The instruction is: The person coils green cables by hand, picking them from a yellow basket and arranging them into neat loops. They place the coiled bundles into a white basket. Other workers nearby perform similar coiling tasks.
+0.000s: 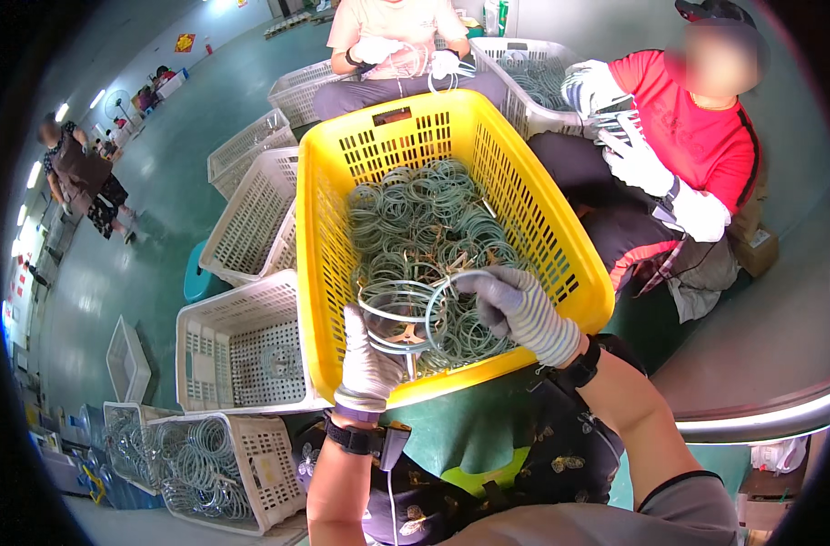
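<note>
Both my hands wear striped grey-white gloves and work over the near end of a yellow plastic basket (314,264). A few pale green-grey wire-like rings (392,285) are held by my left hand (369,369), its fingers closed at their left side. Between the thumb and fingers of my right hand (528,318) is a single ring (465,275), which overlaps the left hand's rings. An orange-brown piece (406,335) shows through those rings; whether it belongs to them I cannot tell. Below, a heap of similar rings (424,209) fills the basket's floor.
White crates (183,355) line the left side; a tipped one at lower left holds more rings (206,464). Across from me a person in a pink shirt (398,23) handles rings. At right, a person in red (683,118) does likewise, beside a ring-filled crate (560,118).
</note>
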Motion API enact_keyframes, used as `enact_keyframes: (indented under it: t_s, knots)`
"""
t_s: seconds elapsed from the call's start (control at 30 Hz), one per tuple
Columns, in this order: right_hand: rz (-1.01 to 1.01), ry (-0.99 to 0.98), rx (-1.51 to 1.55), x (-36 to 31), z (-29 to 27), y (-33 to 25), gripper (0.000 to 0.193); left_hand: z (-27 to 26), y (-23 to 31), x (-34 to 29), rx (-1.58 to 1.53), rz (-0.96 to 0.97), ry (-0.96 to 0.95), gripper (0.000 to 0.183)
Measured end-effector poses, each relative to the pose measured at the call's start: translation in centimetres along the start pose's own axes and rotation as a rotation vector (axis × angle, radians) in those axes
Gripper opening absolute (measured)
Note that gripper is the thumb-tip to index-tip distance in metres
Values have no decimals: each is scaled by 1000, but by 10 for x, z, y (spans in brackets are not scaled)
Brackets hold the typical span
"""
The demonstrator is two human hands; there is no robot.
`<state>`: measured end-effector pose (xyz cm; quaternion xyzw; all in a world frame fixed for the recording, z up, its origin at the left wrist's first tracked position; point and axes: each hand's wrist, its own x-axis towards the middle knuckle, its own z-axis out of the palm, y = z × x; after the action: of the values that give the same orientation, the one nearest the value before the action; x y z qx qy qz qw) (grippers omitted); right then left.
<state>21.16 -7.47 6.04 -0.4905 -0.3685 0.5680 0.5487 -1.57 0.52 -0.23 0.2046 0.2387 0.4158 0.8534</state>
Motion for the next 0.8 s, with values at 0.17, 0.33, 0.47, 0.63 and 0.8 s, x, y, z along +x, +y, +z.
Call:
enact_keyframes:
  t_s: [0.17, 0.33, 0.47, 0.63, 0.8]
  knots:
    - [-263, -58, -87, 2, -7, 12, 41, -2, 0, -2, 62, -94, -58, 84]
    - [-263, 4, 4, 0, -11, 5, 41, -16, -3, 4, 19, -56, 38, 83]
    - [-469, -182, -180, 10, -19, 15, 24, -6, 0, 4, -50, -147, 75, 94]
    - [-520, -243, -608, 0, -3, 16, 25, 0, 2, -1, -150, -165, 34, 94]
    - [-686, -273, -488, 3, 5, 25, 37, -5, 1, 3, -132, -167, -6, 94]
